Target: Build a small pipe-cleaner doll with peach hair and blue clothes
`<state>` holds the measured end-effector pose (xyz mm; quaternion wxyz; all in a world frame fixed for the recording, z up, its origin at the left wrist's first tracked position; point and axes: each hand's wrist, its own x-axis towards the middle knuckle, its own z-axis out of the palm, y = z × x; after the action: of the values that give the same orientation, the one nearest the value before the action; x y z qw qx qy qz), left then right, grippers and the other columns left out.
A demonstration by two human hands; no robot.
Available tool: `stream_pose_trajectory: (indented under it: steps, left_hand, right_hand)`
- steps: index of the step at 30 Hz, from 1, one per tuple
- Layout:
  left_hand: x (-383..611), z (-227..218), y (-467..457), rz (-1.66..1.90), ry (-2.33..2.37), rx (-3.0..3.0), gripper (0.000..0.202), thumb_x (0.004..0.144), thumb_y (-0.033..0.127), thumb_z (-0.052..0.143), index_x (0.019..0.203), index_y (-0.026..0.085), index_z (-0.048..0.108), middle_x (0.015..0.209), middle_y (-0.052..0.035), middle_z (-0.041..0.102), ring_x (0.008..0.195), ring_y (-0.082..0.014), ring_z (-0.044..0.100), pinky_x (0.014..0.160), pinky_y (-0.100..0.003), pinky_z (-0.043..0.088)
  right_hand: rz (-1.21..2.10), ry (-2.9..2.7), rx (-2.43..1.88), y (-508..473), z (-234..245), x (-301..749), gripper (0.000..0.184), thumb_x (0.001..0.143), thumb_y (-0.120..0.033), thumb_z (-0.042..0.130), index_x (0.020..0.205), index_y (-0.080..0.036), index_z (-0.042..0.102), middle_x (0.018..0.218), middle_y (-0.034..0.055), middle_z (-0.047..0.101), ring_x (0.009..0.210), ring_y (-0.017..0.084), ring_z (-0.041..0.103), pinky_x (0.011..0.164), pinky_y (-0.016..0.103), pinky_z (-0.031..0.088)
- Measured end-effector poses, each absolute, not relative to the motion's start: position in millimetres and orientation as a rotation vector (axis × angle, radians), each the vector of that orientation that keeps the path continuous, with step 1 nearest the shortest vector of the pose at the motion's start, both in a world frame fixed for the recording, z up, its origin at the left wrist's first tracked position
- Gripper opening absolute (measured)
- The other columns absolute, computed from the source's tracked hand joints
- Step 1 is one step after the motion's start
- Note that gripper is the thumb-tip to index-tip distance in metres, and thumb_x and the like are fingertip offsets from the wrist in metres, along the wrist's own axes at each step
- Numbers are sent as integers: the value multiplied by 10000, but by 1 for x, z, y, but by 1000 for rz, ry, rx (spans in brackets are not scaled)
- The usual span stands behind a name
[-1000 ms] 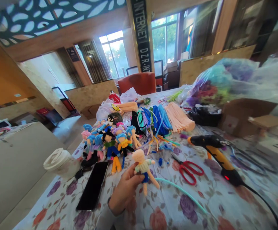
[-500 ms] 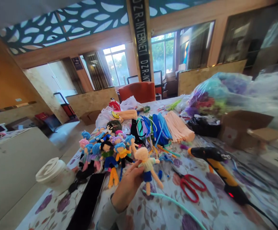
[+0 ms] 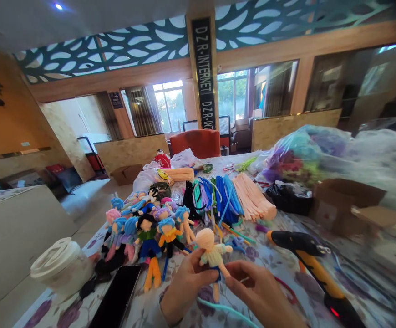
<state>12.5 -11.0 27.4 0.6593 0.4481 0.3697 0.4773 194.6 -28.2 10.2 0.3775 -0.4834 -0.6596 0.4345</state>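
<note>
Upright above the flowered tablecloth is a small pipe-cleaner doll [image 3: 213, 254], peach with a pale yellow top and blue shorts. My left hand [image 3: 187, 284] is closed around its body from the left. From the right, my right hand [image 3: 257, 289] pinches one of its legs between thumb and fingers. A mint-green pipe cleaner [image 3: 227, 310] lies on the cloth below the doll. Red-handled scissors [image 3: 288, 289] are mostly hidden behind my right hand. Beyond my left hand sits a pile of finished-looking dolls [image 3: 146, 225] with blue, pink and black hair.
A black and yellow glue gun [image 3: 316, 269] with a red light and cord lies at right. Bundles of pipe cleaners [image 3: 254, 196] spread across the middle. A phone [image 3: 116, 298] and a lidded white cup [image 3: 61, 266] stand left. Cardboard box [image 3: 346, 205] and plastic bags [image 3: 307, 152] fill the right back.
My right hand has come into view from the lower right and taken hold of the doll's leg, covering much of the scissors. The camera view has tilted upward somewhat.
</note>
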Motion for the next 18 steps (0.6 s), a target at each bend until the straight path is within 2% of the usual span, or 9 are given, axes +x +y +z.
stream_pose_trajectory:
  steps: [3,5,7,9,12,14,16,17,18]
  left_hand:
    - [11,16,-7,1129,802,861,305,609,234,840,897,184,751,806,-34,719,774,-164,640,744,-262,488]
    - [10,9,-4,1156,757,778,284,659,305,815,907,180,760,843,-61,730,810,-179,648,787,-289,492]
    - [10,5,-3,1152,750,812,278,679,285,802,930,175,761,872,-71,733,811,-178,642,788,-291,487]
    - [11,4,-3,1145,777,912,332,640,231,820,961,174,759,858,-60,731,775,-169,626,747,-275,479]
    - [14,6,-2,1156,860,990,352,530,175,846,874,165,771,738,-23,711,686,-156,591,664,-256,460]
    - [15,5,-1,1178,927,959,302,479,135,841,772,152,767,672,-11,693,635,-148,573,623,-252,447]
    - [13,0,2,1222,974,896,279,479,115,826,746,153,757,662,-7,694,623,-142,581,622,-249,448]
    - [12,-3,3,1243,983,855,276,487,117,822,752,156,754,665,-6,697,619,-139,590,621,-248,452]
    - [10,-6,5,1257,981,814,275,499,124,819,763,161,751,666,-6,698,612,-137,599,618,-247,456]
  right_hand:
    - [1186,-1599,-1187,-21,1,180,421,867,-536,519,725,-153,621,675,27,623,658,164,571,584,246,415]
    - [1206,-1558,-1157,-19,-2,179,438,868,-546,506,689,-154,581,645,16,589,630,149,540,575,239,397]
    - [1177,-1553,-1166,-18,-4,180,451,867,-559,493,675,-156,561,631,12,570,620,145,520,572,238,385]
    - [1131,-1571,-1208,-18,-6,179,462,862,-568,482,665,-157,555,623,15,560,616,148,512,563,240,376]
    - [1097,-1618,-1252,-20,-8,176,455,853,-562,489,703,-153,620,653,36,601,645,174,550,568,249,395]
    - [1069,-1650,-1251,-23,-8,179,421,852,-542,501,852,-168,697,788,64,678,725,210,607,634,272,450]
    - [978,-1669,-1295,-29,-6,195,403,842,-534,515,996,-218,714,927,74,707,805,246,639,712,312,491]
    - [922,-1673,-1339,-33,-6,208,400,825,-542,529,1022,-246,714,953,72,710,809,259,645,714,330,504]
    - [843,-1656,-1410,-37,-5,226,371,821,-559,522,917,-269,733,870,65,712,778,265,642,699,344,506]
